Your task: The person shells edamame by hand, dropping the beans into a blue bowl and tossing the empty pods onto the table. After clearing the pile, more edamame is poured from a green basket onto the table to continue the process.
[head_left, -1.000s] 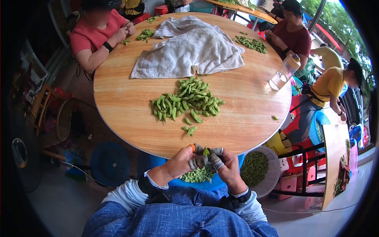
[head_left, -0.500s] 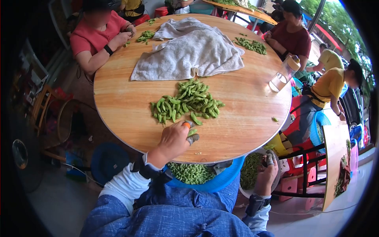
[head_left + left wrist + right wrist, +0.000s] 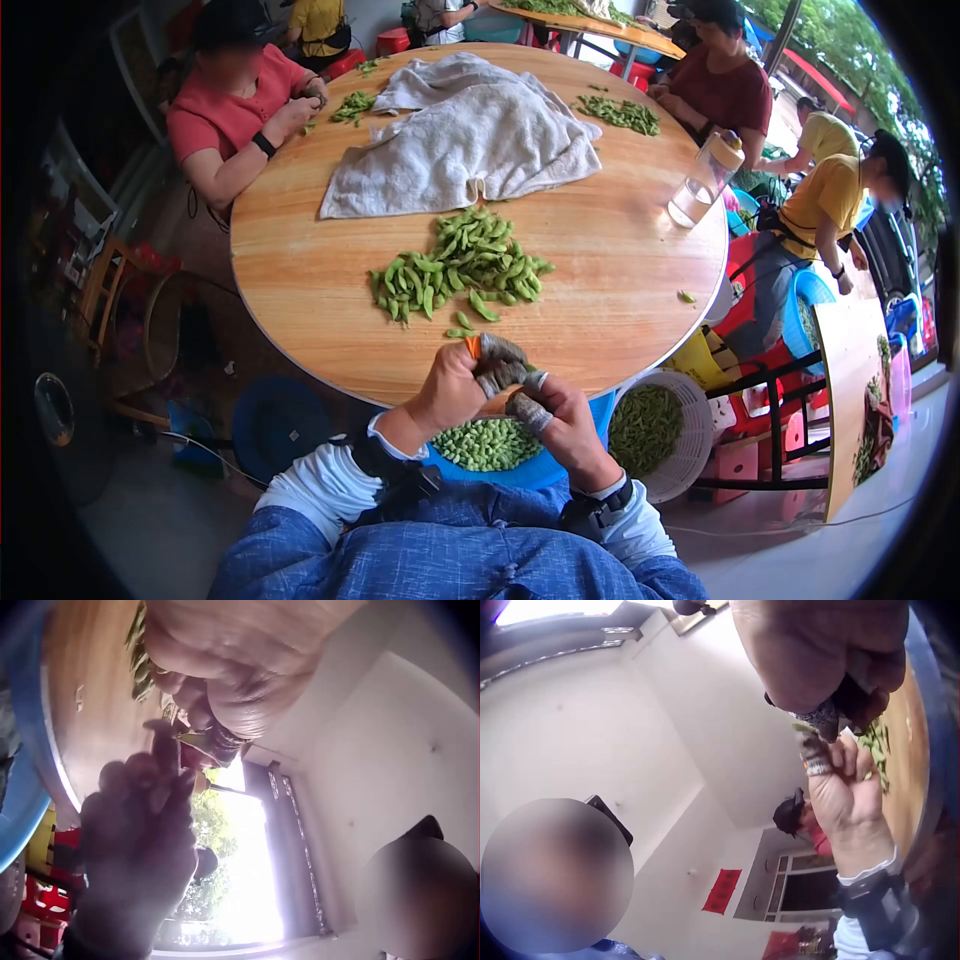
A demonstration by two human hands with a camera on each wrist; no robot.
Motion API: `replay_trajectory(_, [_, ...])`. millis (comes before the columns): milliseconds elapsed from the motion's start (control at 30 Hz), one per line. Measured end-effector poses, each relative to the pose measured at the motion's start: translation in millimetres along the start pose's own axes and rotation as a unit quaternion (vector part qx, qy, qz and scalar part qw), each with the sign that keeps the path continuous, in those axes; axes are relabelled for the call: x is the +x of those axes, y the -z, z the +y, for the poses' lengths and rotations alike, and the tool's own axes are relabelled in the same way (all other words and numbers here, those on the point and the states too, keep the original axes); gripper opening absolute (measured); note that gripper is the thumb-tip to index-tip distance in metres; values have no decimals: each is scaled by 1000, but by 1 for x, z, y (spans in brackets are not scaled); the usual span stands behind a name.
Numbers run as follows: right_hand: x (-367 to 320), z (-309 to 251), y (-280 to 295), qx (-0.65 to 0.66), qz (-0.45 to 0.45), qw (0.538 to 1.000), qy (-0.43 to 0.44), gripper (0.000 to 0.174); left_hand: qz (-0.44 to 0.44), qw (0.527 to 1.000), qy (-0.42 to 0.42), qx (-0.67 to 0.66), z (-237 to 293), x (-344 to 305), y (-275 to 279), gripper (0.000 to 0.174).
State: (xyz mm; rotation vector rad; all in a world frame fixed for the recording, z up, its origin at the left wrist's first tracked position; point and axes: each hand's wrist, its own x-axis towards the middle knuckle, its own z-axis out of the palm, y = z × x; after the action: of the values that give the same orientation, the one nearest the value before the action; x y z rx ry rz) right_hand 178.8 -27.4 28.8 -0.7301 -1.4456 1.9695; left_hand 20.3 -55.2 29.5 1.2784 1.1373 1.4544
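Over the basin's far rim, my left hand [image 3: 447, 388] and right hand [image 3: 568, 418] meet fingertip to fingertip, with grey finger covers on several fingers. Between them they pinch a green edamame pod [image 3: 196, 741], mostly hidden by the fingers in the head view. Below the hands, shelled green beans [image 3: 485, 446] fill part of a blue basin [image 3: 545, 472] at my lap. On the wooden round table [image 3: 600, 320] ahead lies a heap of unshelled edamame pods [image 3: 455, 265], with a few loose pods [image 3: 461, 325] closest to me.
A white basket [image 3: 690, 425] of pods stands right of my lap. A grey towel [image 3: 470, 140] covers the table's middle, and a water bottle [image 3: 703, 185] stands at its right edge. Two people sit across, beside smaller pod piles [image 3: 620, 114].
Half a second ago my left hand was at the loose pods and my right hand over the white basket. Both have come back together above the basin, with a pod between them.
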Motion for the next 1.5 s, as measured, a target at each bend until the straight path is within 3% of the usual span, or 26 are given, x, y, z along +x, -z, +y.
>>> replay_trajectory(33, [5, 5, -1, -26, -14, 1000, 2, 18, 0, 1000, 0, -5, 2, -4, 0, 9])
replay_trajectory(67, [8, 12, -3, -65, 26, 996, 52, 12, 1, 1000, 1, -11, 7, -7, 0, 10])
replay_trajectory(133, [5, -5, -4, -291, 72, 941, 156, 16, 53, 997, -9, -58, 11, -11, -6, 8])
replay_trajectory(167, [5, -12, -2, -398, 93, 889, 204, 18, 19, 992, 63, -110, 11, -11, -1, 11])
replay_trajectory(267, [5, -14, 3, -526, 101, 778, 328, 23, -89, 938, 250, -224, 6, -16, 14, 29])
replay_trajectory(367, [5, -16, 4, -563, 73, 750, 340, 29, -143, 866, 340, -338, 7, -16, 8, 23])
replay_trajectory(467, [3, -8, 8, -526, 108, 792, 292, 25, -162, 877, 344, -293, 5, -17, 6, 18])
replay_trajectory(500, [0, -5, 7, -409, 127, 876, 223, 24, -162, 882, 342, -281, 4, -18, 5, 17])
replay_trajectory(533, [-4, -1, 6, -281, 143, 937, 149, 24, -144, 927, 286, -195, 4, -19, 3, 16])
replay_trajectory(567, [-6, 1, 5, -146, 156, 974, 70, 24, -125, 960, 227, -107, 5, -20, -1, 15])
replay_trajectory(600, [-8, -2, 11, -121, 102, 986, 42, 26, -106, 980, 166, -17, 7, -22, -4, 15])
replay_trajectory(667, [-12, -7, 11, -27, 38, 999, -6, 26, -118, 985, 126, 26, 8, -24, -6, 12])
replay_trajectory(700, [-14, -10, 11, 21, 4, 999, -30, 26, -123, 986, 106, 48, 9, -25, -6, 11])
replay_trajectory(733, [-15, -13, 8, 23, 10, 999, -40, 26, -142, 974, 78, 158, 12, -25, -6, 12])
replay_trajectory(800, [-16, -12, 10, 54, 22, 996, -62, 25, -173, 913, 20, 369, 22, -24, -2, 14])
replay_trajectory(900, [-18, -4, 14, 72, 25, 996, -56, 23, -224, 864, 25, 450, 29, -22, -7, 18])
replay_trajectory(1000, [-17, -5, 9, 92, 21, 995, -20, 21, -184, 963, 51, 191, 7, -26, -4, 18])
replay_trajectory(1100, [-21, -3, 13, 76, 47, 996, -7, 20, -167, 982, 90, 25, 1, -26, -5, 15])
replay_trajectory(1167, [-24, -6, 25, 52, 76, 996, 10, 19, -111, 970, 53, 209, 6, -21, 6, 15])
replay_trajectory(1233, [-27, -17, 38, 39, 192, 980, 42, 21, -25, 936, -29, 350, 5, -13, 23, 15])
replay_trajectory(1300, [-32, -12, 67, 78, 295, 949, 82, 19, 21, 881, -60, 469, 11, 4, 39, 13])
replay_trajectory(1400, [-36, -11, 87, 121, 444, 879, 127, 15, -11, 810, -67, 583, -4, 32, 66, 11])
replay_trajectory(1500, [-45, -6, 94, 80, 423, 896, 111, 14, -69, 814, -39, 576, -12, 46, 75, 12])
